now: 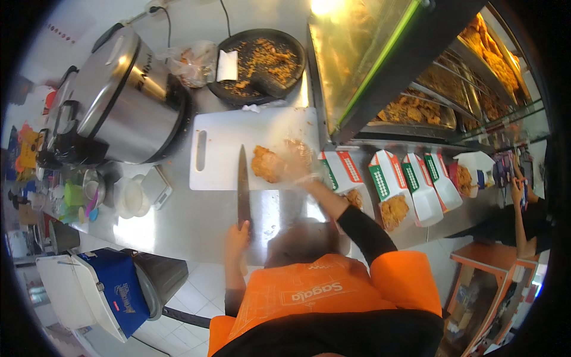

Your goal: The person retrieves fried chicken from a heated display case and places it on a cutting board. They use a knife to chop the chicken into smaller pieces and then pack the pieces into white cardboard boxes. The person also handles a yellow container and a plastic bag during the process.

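Note:
My left hand (237, 237) grips the handle of a long kitchen knife (242, 183). Its blade points away from me, and its tip lies over the white plastic cutting board (223, 134). A clear plastic glove covers my right hand (292, 167), which is blurred. Its fingers are on a golden piece of fried chicken (263, 164) on the board, just right of the blade. Beside the glove is another browned patch, too blurred to tell. To the right, an open takeaway box (342, 172) stands near my forearm, with fried chicken (354, 197) at its near end.
Several more open boxes (387, 174) line the steel counter (200, 223); one has fried chicken (394, 212). A lit display cabinet (379, 62) holds more chicken. Left stand a large cooker (134, 102) and kitchen scale (158, 187). A crumb-covered black pan (267, 62) is behind the board. Another person's hand (517, 192) shows far right.

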Action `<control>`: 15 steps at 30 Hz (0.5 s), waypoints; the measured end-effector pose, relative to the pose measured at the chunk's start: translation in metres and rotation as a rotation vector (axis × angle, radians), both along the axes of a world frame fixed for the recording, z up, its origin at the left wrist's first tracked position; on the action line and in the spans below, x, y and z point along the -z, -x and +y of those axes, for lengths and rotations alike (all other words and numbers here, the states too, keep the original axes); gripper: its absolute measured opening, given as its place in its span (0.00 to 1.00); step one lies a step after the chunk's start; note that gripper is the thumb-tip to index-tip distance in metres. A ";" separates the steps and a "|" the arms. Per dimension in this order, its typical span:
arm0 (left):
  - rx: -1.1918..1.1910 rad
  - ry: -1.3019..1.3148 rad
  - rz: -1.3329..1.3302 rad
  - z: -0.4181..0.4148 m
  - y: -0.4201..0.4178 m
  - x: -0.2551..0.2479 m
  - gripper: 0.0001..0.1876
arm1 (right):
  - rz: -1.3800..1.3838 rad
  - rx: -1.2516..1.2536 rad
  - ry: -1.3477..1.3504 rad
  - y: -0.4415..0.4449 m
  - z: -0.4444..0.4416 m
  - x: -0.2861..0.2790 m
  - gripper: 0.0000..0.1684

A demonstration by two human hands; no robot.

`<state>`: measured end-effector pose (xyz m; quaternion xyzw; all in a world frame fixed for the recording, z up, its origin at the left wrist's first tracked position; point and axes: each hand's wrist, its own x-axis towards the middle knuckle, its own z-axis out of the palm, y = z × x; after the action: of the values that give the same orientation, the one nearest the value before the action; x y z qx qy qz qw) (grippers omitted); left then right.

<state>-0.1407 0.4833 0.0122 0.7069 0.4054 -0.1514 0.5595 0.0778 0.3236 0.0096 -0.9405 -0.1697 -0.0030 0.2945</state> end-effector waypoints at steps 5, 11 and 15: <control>0.184 -0.249 -0.060 0.017 -0.008 0.018 0.16 | 0.087 0.047 0.394 -0.119 0.011 -0.014 0.44; 0.167 -0.355 -0.048 0.001 0.010 0.015 0.17 | 0.133 -0.092 0.510 -0.123 0.022 -0.021 0.43; 0.186 -0.481 0.003 -0.001 0.040 0.003 0.18 | 0.058 -0.051 0.431 -0.064 0.014 -0.025 0.44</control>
<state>-0.1806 0.4822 0.0090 0.8537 0.3638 -0.1024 0.3582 0.1420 0.3377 0.0343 -0.9768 -0.1814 0.0679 0.0912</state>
